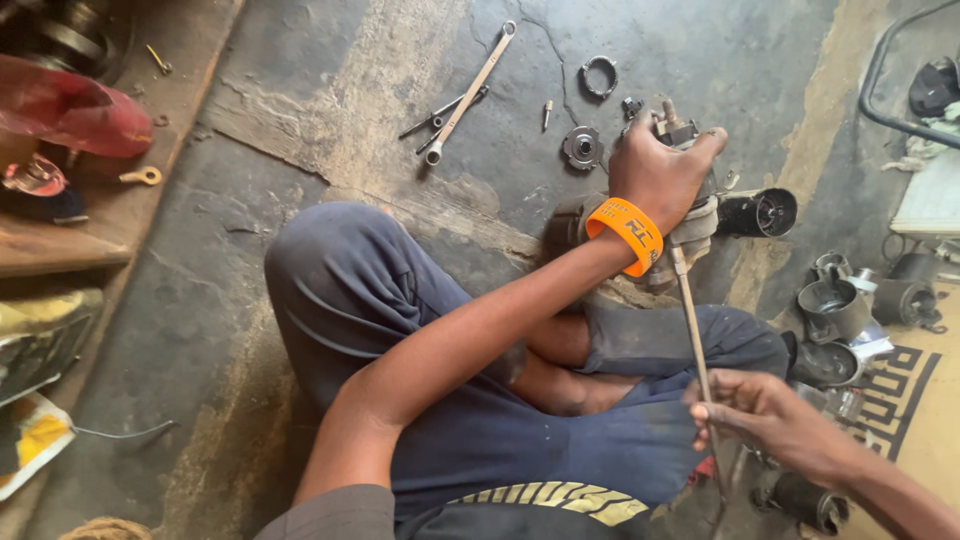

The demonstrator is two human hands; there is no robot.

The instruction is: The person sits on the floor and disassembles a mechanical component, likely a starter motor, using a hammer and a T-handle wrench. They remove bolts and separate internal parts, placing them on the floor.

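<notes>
Evidently mid-disassembly: the left hand (655,175) clamps the motor assembly (690,225) at one o'clock, the right hand (765,415) grips a long rod (692,340) driven into it; removed rings and a spanner (470,95) lie at twelve o'clock.

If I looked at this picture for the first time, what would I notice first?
Probably the bright orange wristband in the middle, on the left hand that presses down on a grey metal motor part on the cracked floor. Next, the long thin rod that the right hand grips at lower right, running up into that part. Loose tools lie beyond, like the long spanner near the top.
</notes>
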